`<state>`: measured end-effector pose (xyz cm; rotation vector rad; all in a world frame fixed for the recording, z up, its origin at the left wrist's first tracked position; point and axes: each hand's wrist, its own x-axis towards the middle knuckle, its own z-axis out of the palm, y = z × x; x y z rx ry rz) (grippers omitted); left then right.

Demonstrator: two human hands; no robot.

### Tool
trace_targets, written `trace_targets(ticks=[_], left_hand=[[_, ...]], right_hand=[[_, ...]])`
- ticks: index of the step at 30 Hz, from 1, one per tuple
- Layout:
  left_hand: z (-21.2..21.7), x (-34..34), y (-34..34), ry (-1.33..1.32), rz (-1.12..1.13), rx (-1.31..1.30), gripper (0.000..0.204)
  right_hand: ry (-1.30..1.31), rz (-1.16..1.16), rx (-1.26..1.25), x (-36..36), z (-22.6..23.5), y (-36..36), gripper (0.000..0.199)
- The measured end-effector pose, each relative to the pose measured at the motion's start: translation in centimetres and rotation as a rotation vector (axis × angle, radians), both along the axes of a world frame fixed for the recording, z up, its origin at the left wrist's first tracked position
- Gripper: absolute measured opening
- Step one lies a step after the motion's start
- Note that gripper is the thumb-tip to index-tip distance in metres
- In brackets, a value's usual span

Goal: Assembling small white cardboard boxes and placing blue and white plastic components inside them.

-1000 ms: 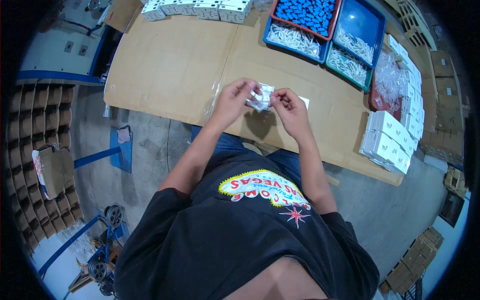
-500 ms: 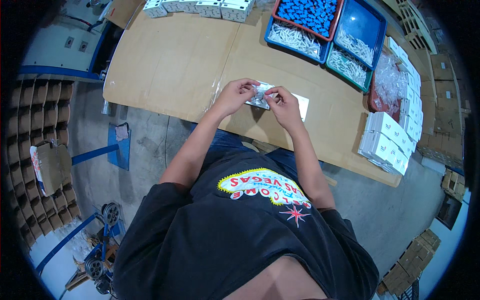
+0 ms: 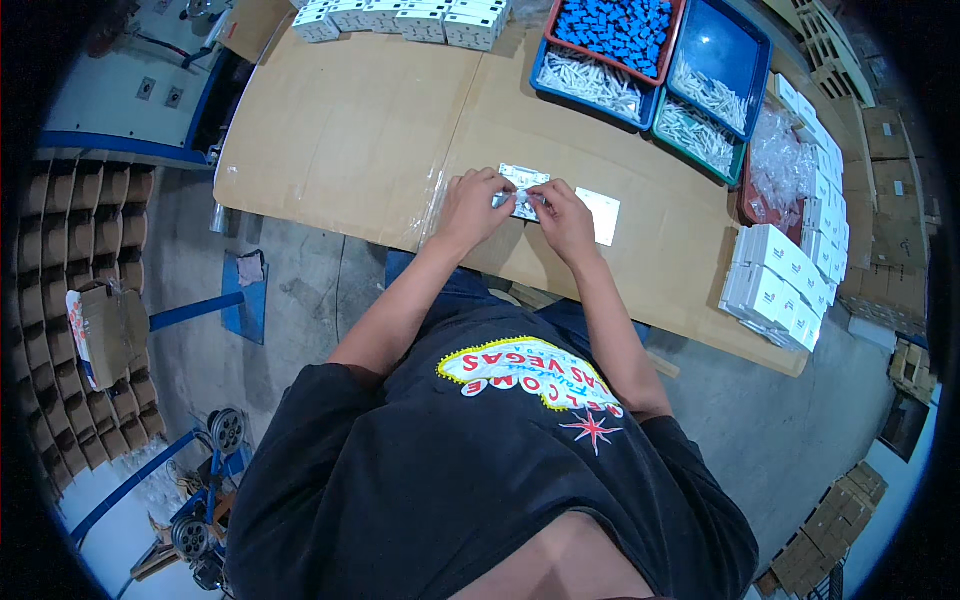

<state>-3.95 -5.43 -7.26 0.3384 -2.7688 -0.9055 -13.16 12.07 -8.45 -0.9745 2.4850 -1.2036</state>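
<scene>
My left hand (image 3: 474,210) and my right hand (image 3: 566,222) meet near the table's front edge, fingertips pinched from either side on a small, crinkled clear plastic packet (image 3: 523,203). Its contents are too small to make out. Beneath and just beyond the fingers lies a white printed piece (image 3: 524,175), flat like a box or leaflet and partly covered by the hands. Close by my right hand, a plain white card or box panel (image 3: 602,214) rests on the cardboard-covered table (image 3: 360,130).
Trays at the back right hold blue pieces (image 3: 612,32) and white stick-like parts (image 3: 590,85). Stacked white boxes (image 3: 770,285) and a red tray of clear bags (image 3: 780,160) line the right side. More white boxes (image 3: 470,25) stand at the far edge.
Both hands have come down slightly and lowered the packet toward the printed piece, more of which now shows beyond the fingers. The view has shifted a little.
</scene>
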Motion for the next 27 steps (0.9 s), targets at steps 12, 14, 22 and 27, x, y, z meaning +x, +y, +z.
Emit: trace_targets(ticks=[12, 14, 22, 27], left_hand=[[-0.3, -0.2, 0.4, 0.09, 0.061, -0.038, 0.013], [-0.4, -0.2, 0.3, 0.097, 0.054, -0.031, 0.013], [-0.3, -0.2, 0.2, 0.085, 0.047, 0.022, 0.012], [-0.3, -0.6, 0.0, 0.082, 0.095, 0.025, 0.012]], right_hand=[[0.024, -0.027, 0.019, -0.2, -0.2, 0.0, 0.015], [0.036, -0.055, 0.009, -0.3, 0.0, -0.2, 0.013], [0.01, -0.077, 0.016, -0.2, 0.5, -0.4, 0.011], [-0.004, -0.023, 0.071, -0.3, 0.9, -0.2, 0.011]])
